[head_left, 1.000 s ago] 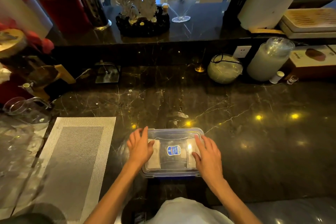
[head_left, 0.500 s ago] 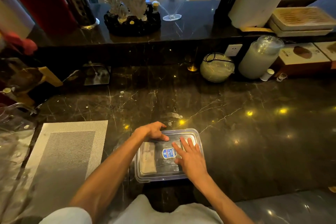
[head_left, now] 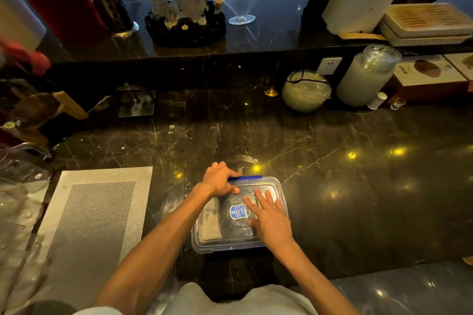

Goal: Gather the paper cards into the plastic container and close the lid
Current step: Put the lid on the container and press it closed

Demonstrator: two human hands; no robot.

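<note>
The plastic container [head_left: 239,215] sits on the dark marble counter [head_left: 358,186], at 6 o'clock in the head view, just right of the woven placemat [head_left: 94,212]. The clear lid [head_left: 230,235] lies on top of it, and pale paper cards [head_left: 210,220] show through at the container's 9 o'clock side.

Change since a second ago: both hands lay flat on the lid's short ends. The left hand [head_left: 220,179] has since moved to the far edge, at the container's 12 o'clock. Its fingers curl over the rim next to the blue latch strip [head_left: 252,177], with the thumb on the lid. The right hand [head_left: 271,217] has shifted toward the lid's centre and rests flat, fingers spread, gripping nothing.

Judgement: gathering appears complete. The step in hand is probably latching the far edge while the right hand steadies the lid. Whether any latch is engaged cannot be told.
</note>
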